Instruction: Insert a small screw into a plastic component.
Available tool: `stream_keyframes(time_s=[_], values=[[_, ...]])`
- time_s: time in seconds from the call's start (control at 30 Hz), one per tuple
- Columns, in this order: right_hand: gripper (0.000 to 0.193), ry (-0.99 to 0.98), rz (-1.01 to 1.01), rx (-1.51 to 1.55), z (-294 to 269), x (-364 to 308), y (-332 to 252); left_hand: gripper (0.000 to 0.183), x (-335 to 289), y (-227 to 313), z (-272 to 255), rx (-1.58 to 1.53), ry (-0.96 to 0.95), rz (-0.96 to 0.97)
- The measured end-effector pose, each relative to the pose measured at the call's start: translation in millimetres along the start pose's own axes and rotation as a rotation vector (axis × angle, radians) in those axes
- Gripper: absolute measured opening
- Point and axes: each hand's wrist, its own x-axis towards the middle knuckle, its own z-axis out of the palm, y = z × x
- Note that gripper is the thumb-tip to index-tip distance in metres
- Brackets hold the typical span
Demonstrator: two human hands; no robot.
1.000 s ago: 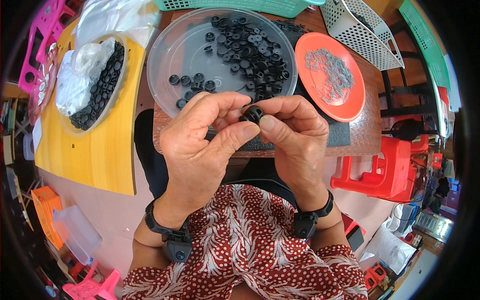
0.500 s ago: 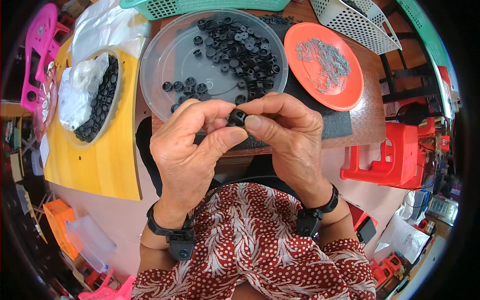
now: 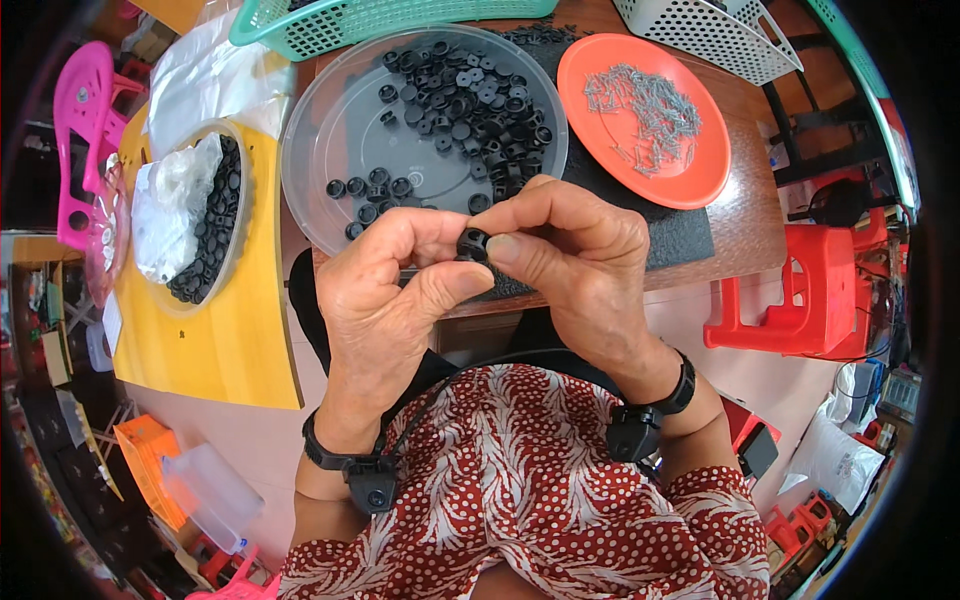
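Between my two hands, in front of the table's near edge, is a small round black plastic part [image 3: 473, 245] with openings in its side. The thumb and fingers of my left hand [image 3: 385, 290] pinch it from the left. My right hand [image 3: 570, 260] grips its right side between thumb and forefinger. Just beyond my hands lies a clear round plastic tray [image 3: 310, 150] holding many similar black parts [image 3: 490, 110]. An orange plate [image 3: 690, 185] to the right carries a heap of small silvery metal pins [image 3: 655, 115].
A green basket [image 3: 340, 35] and a white perforated basket [image 3: 710, 40] stand at the back. On the yellow table [image 3: 215, 360] at left sits a tub of black pieces [image 3: 215, 235] with a plastic bag on top. Red stools [image 3: 790, 295] stand at right on the floor.
The whole view has shifted slightly. The black part has turned a little between my fingers, and my left fingertips sit differently on it. Both hands stay in about the same place.
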Motion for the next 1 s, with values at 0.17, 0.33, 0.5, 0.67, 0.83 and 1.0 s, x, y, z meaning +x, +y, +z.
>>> stream_keyframes(time_s=[0.17, 0.33, 0.5, 0.67, 0.83, 1.0], values=[[0.013, 0.02, -0.006, -0.018, -1, 0, 0, 0.023, 2, 0, 1, -0.045, -0.031, -0.031], [0.012, 0.023, -0.055, -0.067, -5, 1, 3, 0.023, 6, 2, 3, -0.039, -0.061, -0.032], [0.013, 0.005, 0.018, 0.012, -9, 4, 1, 0.022, 9, 7, 7, -0.15, -0.078, -0.103], [0.011, 0.033, 0.028, 0.054, -9, 2, 0, 0.025, 8, -2, 8, 0.063, -0.049, 0.085], [0.01, 0.021, 0.005, 0.0, -10, -3, -3, 0.027, 10, -5, 7, 0.093, -0.086, 0.194], [0.009, 0.013, 0.074, 0.056, -9, -3, -6, 0.029, 13, -8, 2, 0.231, -0.13, 0.312]])
